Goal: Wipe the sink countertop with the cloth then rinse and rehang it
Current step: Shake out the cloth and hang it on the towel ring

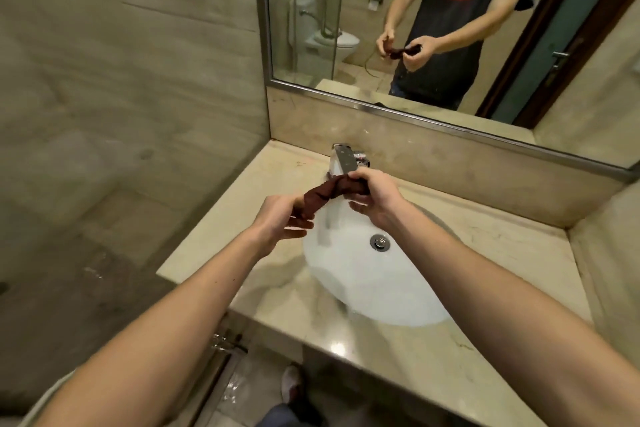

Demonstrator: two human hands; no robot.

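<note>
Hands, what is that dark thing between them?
In the head view, a twisted dark red cloth stretches between the left hand and the right hand. Each grips one end, above the white sink.

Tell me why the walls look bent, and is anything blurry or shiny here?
Head view: the wide-angle lens bows the mirror frame and wall lines; motion blur smears the left hand where it holds the cloth, while the right hand is sharper; a small glare spot sits on the glossy countertop; lighting is dim and warm.
</note>
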